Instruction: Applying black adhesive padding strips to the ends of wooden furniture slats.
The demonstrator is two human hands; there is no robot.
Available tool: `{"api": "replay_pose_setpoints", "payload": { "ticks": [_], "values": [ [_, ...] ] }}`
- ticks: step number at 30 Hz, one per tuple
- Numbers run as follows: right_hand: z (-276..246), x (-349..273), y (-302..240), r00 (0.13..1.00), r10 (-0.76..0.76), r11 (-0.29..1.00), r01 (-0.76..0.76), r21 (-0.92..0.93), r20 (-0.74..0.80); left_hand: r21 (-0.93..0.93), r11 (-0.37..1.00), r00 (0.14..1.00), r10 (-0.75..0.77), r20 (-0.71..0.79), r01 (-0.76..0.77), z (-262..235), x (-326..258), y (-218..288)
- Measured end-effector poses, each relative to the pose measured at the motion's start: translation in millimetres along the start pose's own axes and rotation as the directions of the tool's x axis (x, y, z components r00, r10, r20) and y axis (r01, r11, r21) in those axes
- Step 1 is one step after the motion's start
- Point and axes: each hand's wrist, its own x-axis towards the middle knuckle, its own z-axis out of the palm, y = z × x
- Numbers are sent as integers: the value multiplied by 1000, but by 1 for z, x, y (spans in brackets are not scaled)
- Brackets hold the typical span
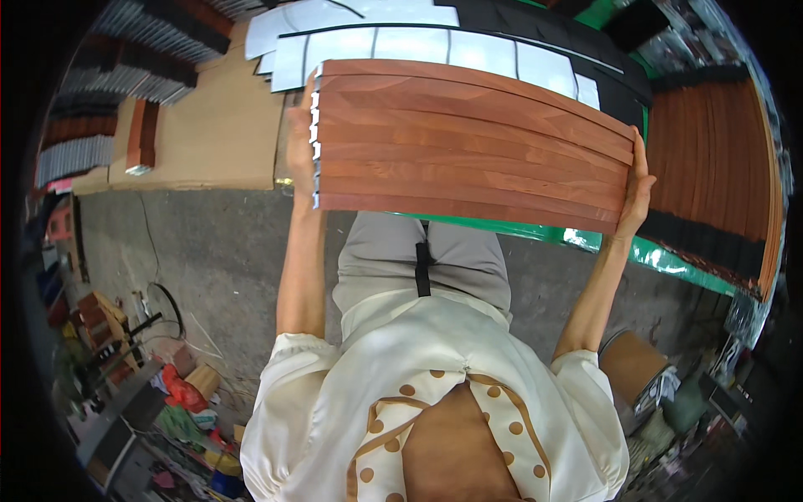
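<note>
A stack of long reddish-brown, wood-patterned strips point(477, 146) is held up level in front of me, above the near edge of the work surface. The strips lie flush against each other, and pale, notched ends show on the left. My left hand point(300, 138) presses against that left end, its fingers partly hidden behind the strips. At the other end my right hand point(638, 191) clasps the stack, with the thumb side and palm against the edge. The strips bridge the gap between both hands.
White sheets with dark lines point(418, 46) lie beyond the stack. Brown cardboard point(213, 125) covers the left surface, bearing a single short brown bundle point(143, 134) and several piled strips point(155, 63). More upright brown strips point(703, 159) fill the right side. Green sheeting point(669, 258) edges the table.
</note>
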Motion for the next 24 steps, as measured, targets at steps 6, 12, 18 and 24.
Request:
{"api": "replay_pose_setpoints", "payload": {
  "ticks": [6, 12, 18, 24],
  "values": [
    [-12, -14, 39, 984, 174, 985, -174, -15, -28, -56, 957, 952, -288, -103, 283, -41, -2, -49],
    [-15, -16, 55, 1000, -10, 983, 11, -181, 3, -122, 948, 953, -301, -44, 294, -83, -7, -59],
    [-5, -17, 15, 986, 123, 991, -129, -44, -113, -25, 975, 959, -221, -178, 220, -69, -3, -41],
    [-15, -14, 21, 998, -25, 938, 6, -347, -49, -170, 922, 930, -362, -66, 347, -87, 0, -45]
  ]
}}
